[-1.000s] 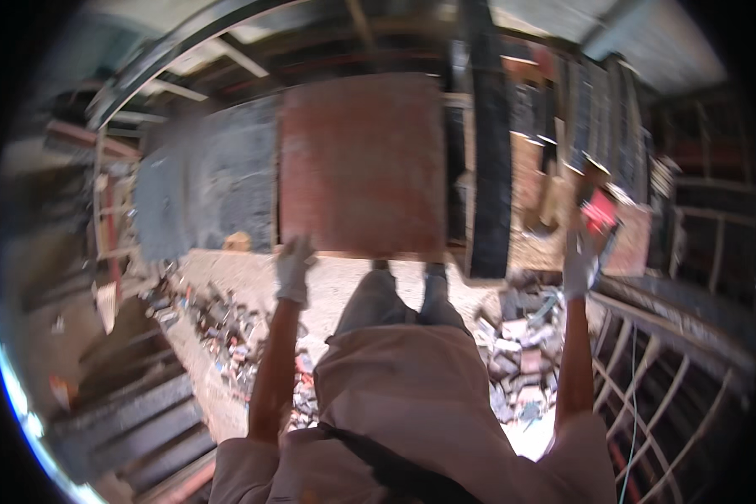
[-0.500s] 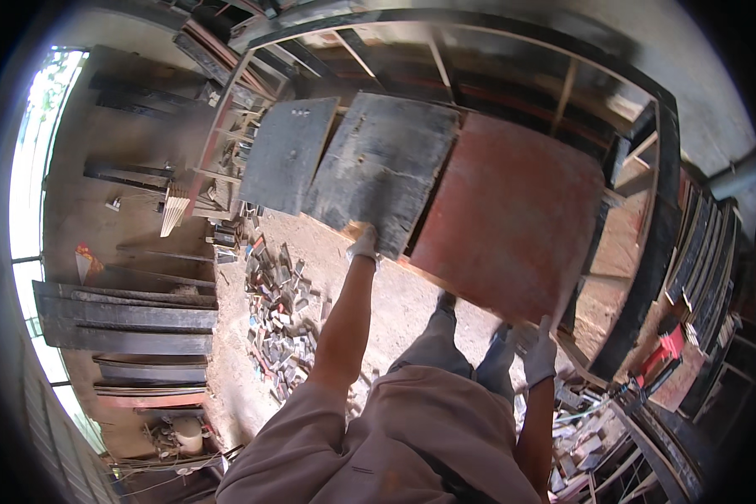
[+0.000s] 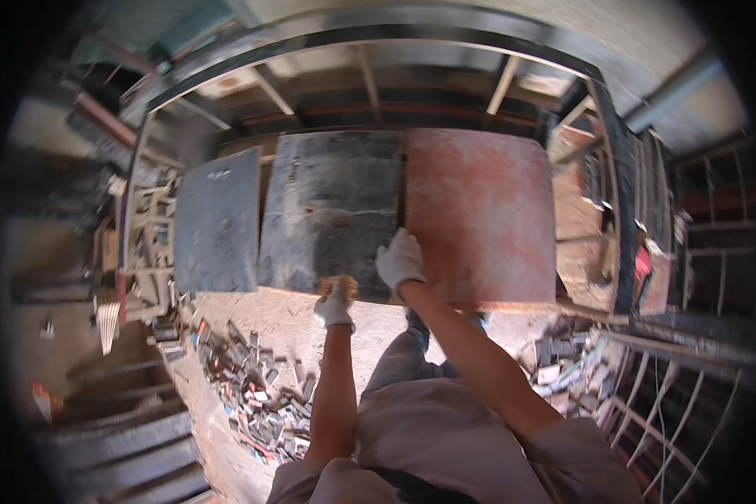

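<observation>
Three flat boards lie side by side on a frame in front of me: a dark grey board (image 3: 217, 220) on the left, a worn black board (image 3: 332, 202) in the middle and a reddish board (image 3: 481, 214) on the right. My left hand (image 3: 334, 309), in a white glove, is closed at the near edge of the black board, by a rough tan patch (image 3: 342, 287). My right hand (image 3: 401, 259), also gloved, is closed at the black board's near right corner, beside the narrow gap to the reddish board. The fingertips of both hands are partly hidden.
A dark rectangular frame (image 3: 378, 34) rises around the boards. Small offcuts (image 3: 260, 395) litter the floor at left, and more scraps (image 3: 563, 361) lie at right. Long dark boards (image 3: 126, 458) are stacked at lower left. A barred metal rack (image 3: 664, 395) stands at right.
My right hand has left the reddish board's near right corner and moved left to the black board's edge. The reddish board now lies squarer beside the black one. My view has turned.
</observation>
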Motion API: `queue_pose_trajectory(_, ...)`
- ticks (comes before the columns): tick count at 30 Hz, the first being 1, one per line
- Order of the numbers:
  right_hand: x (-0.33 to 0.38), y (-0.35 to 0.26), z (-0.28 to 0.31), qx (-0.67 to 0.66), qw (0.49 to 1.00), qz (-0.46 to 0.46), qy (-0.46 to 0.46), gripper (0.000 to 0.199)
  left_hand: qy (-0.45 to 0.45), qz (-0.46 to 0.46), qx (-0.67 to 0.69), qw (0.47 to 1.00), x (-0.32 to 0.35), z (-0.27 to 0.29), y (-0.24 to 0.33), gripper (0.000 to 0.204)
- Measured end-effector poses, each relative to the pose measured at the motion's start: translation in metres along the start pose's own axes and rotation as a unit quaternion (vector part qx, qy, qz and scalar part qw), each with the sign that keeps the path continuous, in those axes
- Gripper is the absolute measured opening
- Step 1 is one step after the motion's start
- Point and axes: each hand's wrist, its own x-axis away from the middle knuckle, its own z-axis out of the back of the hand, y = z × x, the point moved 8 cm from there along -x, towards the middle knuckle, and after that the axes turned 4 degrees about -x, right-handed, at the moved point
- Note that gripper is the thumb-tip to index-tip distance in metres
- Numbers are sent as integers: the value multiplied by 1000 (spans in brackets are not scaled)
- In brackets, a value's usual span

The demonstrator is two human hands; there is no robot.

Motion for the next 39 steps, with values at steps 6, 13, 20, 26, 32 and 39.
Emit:
queue_pose_trajectory(6,-10,4,-21,-70,994,-77,30,45,11,24,27,999,-5,12,-9,38)
queue_pose_trajectory(13,-42,-14,-19,-180,982,43,-38,41,-254,20,69,964,-104,5,-26,32)
queue_pose_trajectory(20,87,202,100,-220,960,-98,140,27,-140,-371,-495,773,115,-32,57,52)
queue_pose_trajectory(26,129,368,148,-556,755,-287,195,43,-237,-645,-593,420,234,-156,37,113)
queue_pose_trajectory(32,101,375,137,-588,708,-308,242,36,-300,-488,-634,518,185,-156,8,110)
queue_pose_trajectory(39,105,372,136,-585,683,-347,267,27,-326,-505,-587,543,178,-144,6,90)
